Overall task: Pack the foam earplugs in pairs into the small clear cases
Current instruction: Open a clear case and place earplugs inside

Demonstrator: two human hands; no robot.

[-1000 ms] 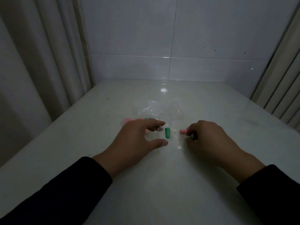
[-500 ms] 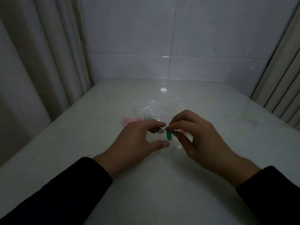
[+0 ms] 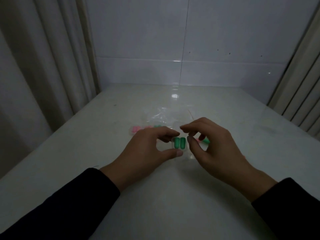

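A small clear case (image 3: pixel 186 150) sits on the white table (image 3: pixel 173 196) at the centre, with two green foam earplugs (image 3: pixel 179 142) lying side by side in it. My left hand (image 3: pixel 147 148) holds the case between index finger and thumb. My right hand (image 3: pixel 211 144) hovers just right of the case, its fingers loosely curled and its index fingertip at the raised clear lid (image 3: pixel 177 125); I see nothing pinched in it. Behind the right hand lie a loose green earplug (image 3: pixel 206 140) and a pink one (image 3: pixel 197 140), both partly hidden.
Pink earplugs (image 3: pixel 134 129) and green ones (image 3: pixel 157 126) lie behind my left hand, apparently in clear cases. A crumpled clear plastic bag (image 3: pixel 155 115) lies beyond them. A tiled wall closes the back, with curtains at both sides.
My right hand came in from the right with a green earplug and set it beside the first one in the case. It has drawn back slightly. The left hand stayed put.
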